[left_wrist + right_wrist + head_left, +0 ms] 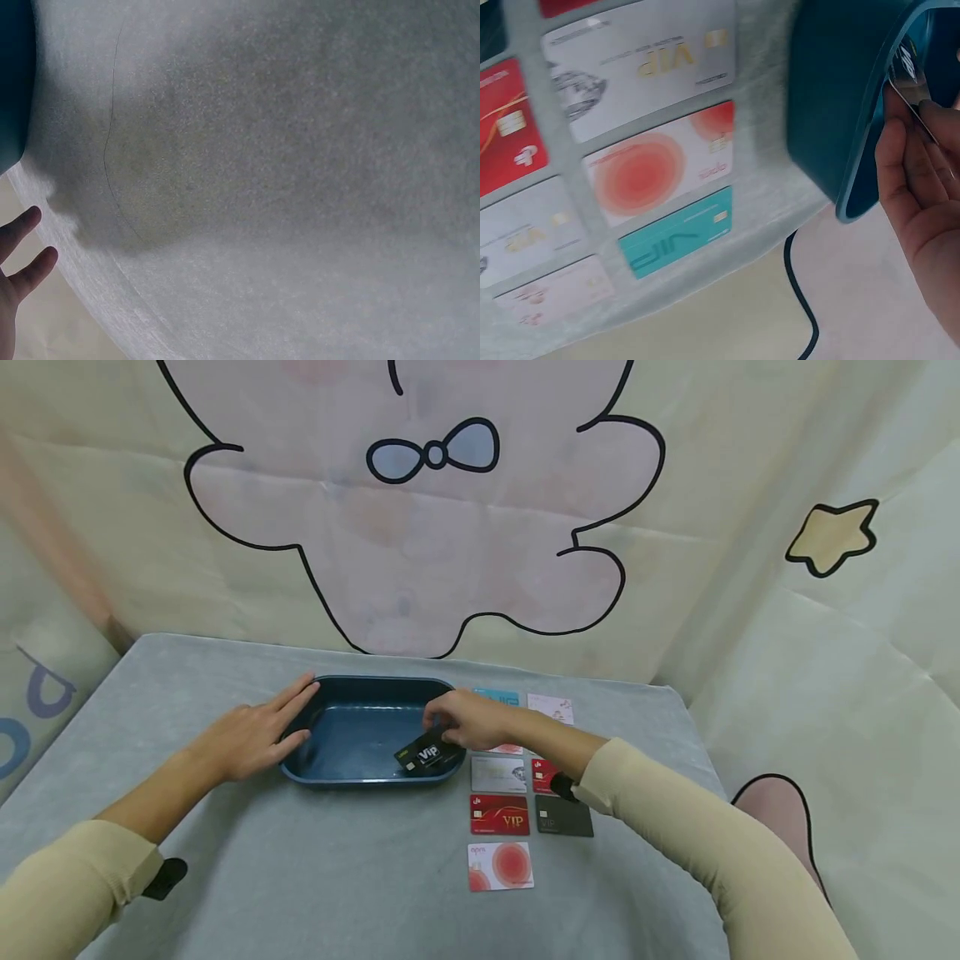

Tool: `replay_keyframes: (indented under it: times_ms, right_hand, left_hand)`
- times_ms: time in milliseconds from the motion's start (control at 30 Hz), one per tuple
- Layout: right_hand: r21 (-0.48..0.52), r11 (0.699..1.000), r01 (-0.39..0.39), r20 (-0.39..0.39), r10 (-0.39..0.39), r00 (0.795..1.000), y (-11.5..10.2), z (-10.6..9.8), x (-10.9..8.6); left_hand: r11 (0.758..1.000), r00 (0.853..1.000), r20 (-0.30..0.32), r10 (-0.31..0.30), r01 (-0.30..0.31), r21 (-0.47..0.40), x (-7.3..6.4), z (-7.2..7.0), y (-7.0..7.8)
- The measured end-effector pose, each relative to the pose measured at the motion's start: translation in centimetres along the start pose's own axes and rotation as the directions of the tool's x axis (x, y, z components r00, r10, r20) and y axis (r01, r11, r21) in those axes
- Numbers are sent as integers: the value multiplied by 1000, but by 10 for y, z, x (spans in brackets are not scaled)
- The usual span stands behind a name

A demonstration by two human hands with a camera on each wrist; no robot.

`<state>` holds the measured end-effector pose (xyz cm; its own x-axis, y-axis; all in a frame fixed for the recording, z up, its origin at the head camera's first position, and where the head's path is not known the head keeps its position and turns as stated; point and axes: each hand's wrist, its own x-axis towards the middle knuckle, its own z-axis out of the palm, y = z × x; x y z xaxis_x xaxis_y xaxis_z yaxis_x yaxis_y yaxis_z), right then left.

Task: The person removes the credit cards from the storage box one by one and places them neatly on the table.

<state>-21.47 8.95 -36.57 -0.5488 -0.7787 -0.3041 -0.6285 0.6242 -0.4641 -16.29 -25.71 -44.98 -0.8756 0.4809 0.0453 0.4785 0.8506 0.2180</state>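
My right hand (477, 718) pinches a black VIP card (422, 753) over the right end of a dark blue plastic tray (352, 782). In the right wrist view, thumb and fingers grip the card (909, 71) just inside the tray's wall (832, 112). My left hand (251, 739) rests at the tray's left rim with its fingers extended and thumb apart. Only two of its fingertips (43, 261) show at the edge of the left wrist view. The tray's visible floor is bare apart from where the card overlaps it.
Right of the tray, several cards lie in two columns on the grey cloth (337, 877): a red VIP card (499, 815), a dark grey card (564, 817), a silver card (498, 774), a white card with red circles (500, 866) and a teal card (679, 234). A printed curtain (480, 568) hangs behind.
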Motion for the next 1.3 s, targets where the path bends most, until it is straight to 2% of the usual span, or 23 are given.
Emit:
replay_keyframes:
  times_ms: [200,333,500,733,1033,1167,1300]
  right_hand:
    - [96,995,-8,-32,11,999,5,-5,-19]
    - [175,984,-44,-43,52,998,9,-9,-33]
    - [239,968,-76,-107,104,989,19,-9,-52]
    - [286,957,-58,-182,113,977,39,-10,-78]
    - [370,925,-93,-153,159,975,66,-4,-120]
    - [371,922,-113,-132,173,976,78,9,-138]
    - [414,900,-136,-107,197,975,87,26,-152]
  left_hand:
    - [1000,1000,2,-2,2,2,1,2,0]
    - [1000,1000,0,2,-2,9,1,3,-1]
    - [1000,1000,-6,11,-11,16,1,1,-1]
    - [1000,1000,-3,20,-20,24,3,0,0]
    - [998,998,-28,48,-47,29,2,0,0]
    - [998,998,-35,50,-49,31,1,-1,0]
    - [999,999,-28,45,-44,33,1,-2,0]
